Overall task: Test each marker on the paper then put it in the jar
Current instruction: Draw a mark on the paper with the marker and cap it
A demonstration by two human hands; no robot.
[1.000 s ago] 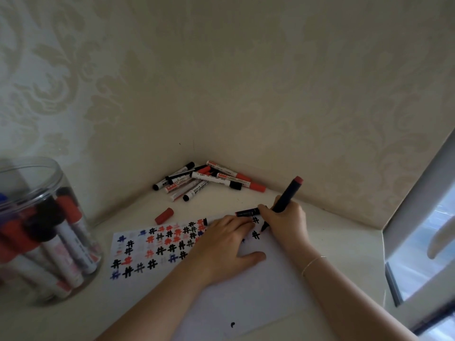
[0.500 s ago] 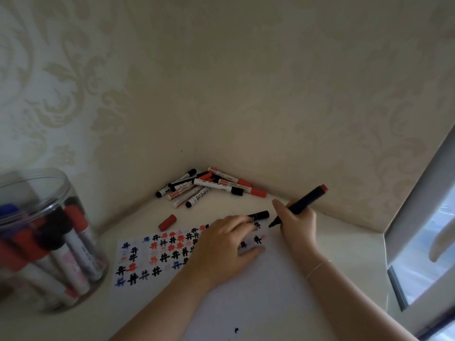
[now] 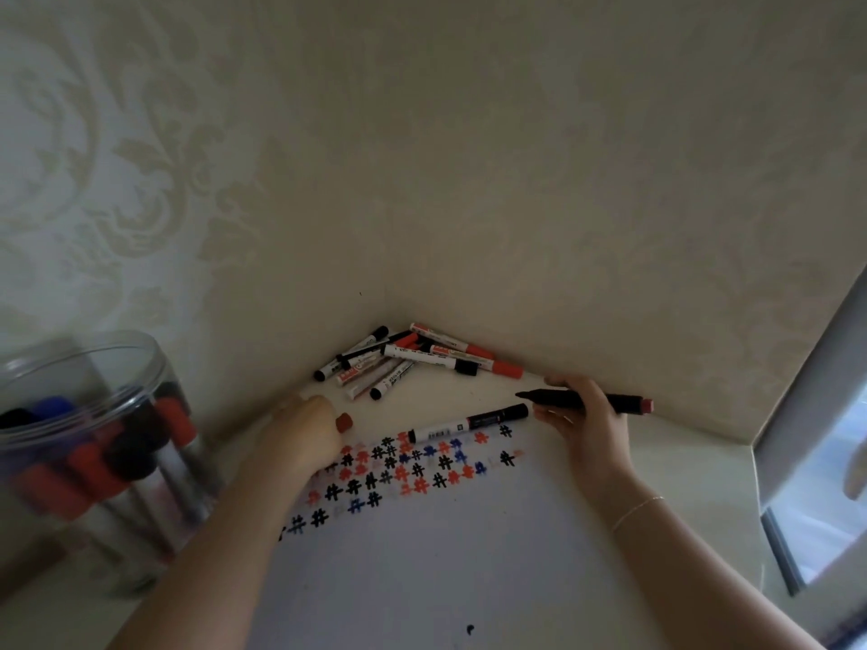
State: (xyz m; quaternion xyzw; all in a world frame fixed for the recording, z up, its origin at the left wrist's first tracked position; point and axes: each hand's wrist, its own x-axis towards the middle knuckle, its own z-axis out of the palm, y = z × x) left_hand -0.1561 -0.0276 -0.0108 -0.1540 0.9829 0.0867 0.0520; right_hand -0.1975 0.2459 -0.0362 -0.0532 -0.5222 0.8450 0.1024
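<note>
A: Head cam, right hand (image 3: 589,417)?
B: Gripping a black marker (image 3: 581,399), uncapped, tip pointing left, held level above the desk (image 3: 694,466) just past the paper (image 3: 422,555).
A: Left hand (image 3: 307,433)?
B: Blurry; reaching at a red cap (image 3: 344,422) by the paper's far edge. Can't tell if fingers have closed on it.
A: Jar (image 3: 89,462)?
B: Far left, markers inside. Another marker (image 3: 469,422) lies on the paper; a pile (image 3: 413,358) in the corner.

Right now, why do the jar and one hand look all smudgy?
In the head view the jar and the left hand by the red cap are motion-blurred; the right hand holding the marker looks sharper; light is dim, and the wide lens bends the edges.
</note>
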